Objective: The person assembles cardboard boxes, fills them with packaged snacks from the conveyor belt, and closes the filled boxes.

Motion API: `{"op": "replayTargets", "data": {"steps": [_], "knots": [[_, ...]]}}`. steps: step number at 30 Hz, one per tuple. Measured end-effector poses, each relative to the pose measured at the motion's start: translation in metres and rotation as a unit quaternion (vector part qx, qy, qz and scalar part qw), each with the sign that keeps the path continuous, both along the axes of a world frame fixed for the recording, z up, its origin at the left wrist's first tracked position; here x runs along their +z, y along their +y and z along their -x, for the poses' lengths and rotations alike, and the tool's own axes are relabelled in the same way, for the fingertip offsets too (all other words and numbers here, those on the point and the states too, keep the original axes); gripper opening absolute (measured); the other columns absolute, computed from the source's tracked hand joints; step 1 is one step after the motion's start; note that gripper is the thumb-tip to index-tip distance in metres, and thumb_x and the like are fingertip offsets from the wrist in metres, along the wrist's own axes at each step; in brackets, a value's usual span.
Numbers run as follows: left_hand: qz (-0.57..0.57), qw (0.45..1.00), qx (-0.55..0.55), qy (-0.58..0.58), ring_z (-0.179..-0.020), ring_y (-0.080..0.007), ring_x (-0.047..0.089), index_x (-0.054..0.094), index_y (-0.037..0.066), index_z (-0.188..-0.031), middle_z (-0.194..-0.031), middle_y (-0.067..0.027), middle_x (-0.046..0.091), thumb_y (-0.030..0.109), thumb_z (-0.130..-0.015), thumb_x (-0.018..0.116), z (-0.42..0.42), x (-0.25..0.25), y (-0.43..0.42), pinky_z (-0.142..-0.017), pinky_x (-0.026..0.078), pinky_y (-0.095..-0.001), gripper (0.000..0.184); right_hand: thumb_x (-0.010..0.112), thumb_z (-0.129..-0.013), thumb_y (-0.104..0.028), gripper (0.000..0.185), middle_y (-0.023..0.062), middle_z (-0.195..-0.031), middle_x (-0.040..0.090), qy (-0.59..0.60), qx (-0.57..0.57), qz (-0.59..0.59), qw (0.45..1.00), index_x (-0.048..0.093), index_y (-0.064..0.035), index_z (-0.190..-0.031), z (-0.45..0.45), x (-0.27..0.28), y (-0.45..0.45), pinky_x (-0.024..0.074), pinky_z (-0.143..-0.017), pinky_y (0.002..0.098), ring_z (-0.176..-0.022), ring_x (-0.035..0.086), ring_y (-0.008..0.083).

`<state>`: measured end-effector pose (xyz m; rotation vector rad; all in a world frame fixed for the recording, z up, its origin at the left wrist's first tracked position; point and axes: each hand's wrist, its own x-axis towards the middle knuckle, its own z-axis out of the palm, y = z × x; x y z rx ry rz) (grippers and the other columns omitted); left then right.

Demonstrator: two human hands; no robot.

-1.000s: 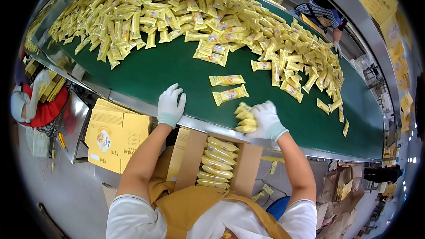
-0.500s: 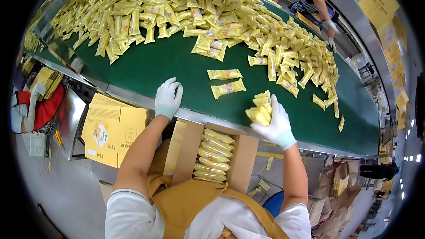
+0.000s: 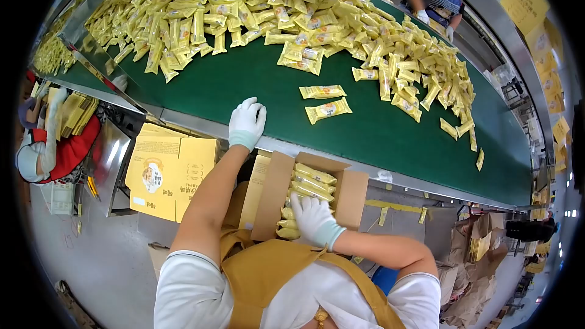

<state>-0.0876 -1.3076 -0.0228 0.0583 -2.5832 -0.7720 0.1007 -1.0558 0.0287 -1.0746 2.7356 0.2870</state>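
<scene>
My left hand (image 3: 247, 123), in a white glove, rests on the near edge of the green conveyor belt (image 3: 213, 100). It holds nothing, its fingers loosely bent and apart. Below, an open cardboard box (image 3: 351, 198) contains a row of yellow snack packets (image 3: 314, 174). My right hand (image 3: 314, 218), also gloved, reaches into this box with its fingers bent down around packets. Its fingertips are partly hidden, so how many packets it grips is unclear. Two loose packets (image 3: 328, 110) lie on the belt, ahead and right of my left hand.
A large heap of yellow packets (image 3: 244, 12) covers the belt's far side. Flattened yellow cartons (image 3: 164, 173) lie at left. A co-worker in red (image 3: 76, 146) is at far left, and others' gloved hands (image 3: 423, 16) show across the belt. Brown paper packaging (image 3: 472, 292) sits at lower right.
My right hand has moved from above the belt, where it held several packets, down and left into the box. My left hand stays on the belt edge. The whole view has shifted slightly.
</scene>
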Motion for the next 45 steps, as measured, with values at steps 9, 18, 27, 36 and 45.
{"op": "replayTargets", "data": {"steps": [9, 18, 27, 36, 45], "knots": [[-0.006, 1.0, -0.005, -0.008, -0.106, -0.034, 0.063, 0.073, 0.005, -0.099, -0.123, -0.0138, 0.066, 0.027, -0.096, 0.058, 0.0, 0.001, -0.005, -0.094, 0.049, -0.0443, 0.027, 0.082, -0.071, -0.048, 0.087, 0.0186, -0.1, 0.059, -0.218, 0.037, 0.252, 0.942, 0.051, 0.004, -0.134, 0.051, 0.066, 0.051, 0.0485, -0.086, 0.0461, -0.095, 0.059, 0.0385], [-0.014, 0.999, -0.004, 0.045, -0.103, -0.0344, 0.063, 0.073, 0.006, -0.095, -0.117, -0.0137, 0.067, 0.025, -0.094, 0.061, -0.001, -0.008, -0.01, -0.092, 0.05, -0.0447, 0.023, 0.083, -0.074, -0.038, 0.047, 0.0133, -0.105, 0.067, -0.162, -0.259, 0.343, 0.888, 0.07, -0.0061, -0.105, 0.135, 0.001, 0.068, 0.0506, -0.092, 0.039, -0.104, 0.064, 0.034], [-0.027, 0.999, -0.028, 0.022, -0.111, -0.0356, 0.061, 0.073, 0.006, -0.097, -0.121, -0.0157, 0.066, 0.023, -0.09, 0.066, -0.014, -0.006, -0.015, -0.098, 0.049, -0.0446, 0.02, 0.074, -0.08, -0.023, 0.016, 0.0111, -0.085, 0.065, -0.002, -0.124, 0.288, 0.95, 0.066, -0.0101, -0.085, 0.077, 0.084, 0.058, 0.0531, -0.078, 0.0442, -0.087, 0.062, 0.0329], [-0.112, 0.951, -0.158, -0.243, -0.1, -0.0343, 0.067, 0.068, 0.009, -0.114, -0.104, -0.0167, 0.069, 0.026, -0.088, 0.07, -0.109, 0.007, 0.007, -0.087, 0.054, -0.0407, 0.031, 0.068, -0.088, -0.034, 0.021, 0.0135, -0.081, 0.07, 0.112, -0.367, 0.275, 0.881, 0.069, -0.0133, -0.086, 0.077, 0.095, 0.122, 0.0543, -0.073, 0.0453, -0.083, 0.067, 0.036], [-0.498, 0.769, -0.351, -0.195, -0.14, -0.0339, 0.042, -0.031, 0.013, -0.15, -0.158, -0.0224, 0.023, 0.023, -0.073, 0.089, -0.159, 0.007, 0.071, -0.109, 0.043, -0.0496, 0.143, 0.064, -0.094, -0.037, 0.038, 0.0237, -0.1, 0.072, -0.08, -0.393, 0.448, 0.799, 0.073, -0.0019, -0.107, 0.13, 0.089, 0.126, 0.0545, -0.084, 0.0416, -0.098, 0.068, 0.0411]]}}
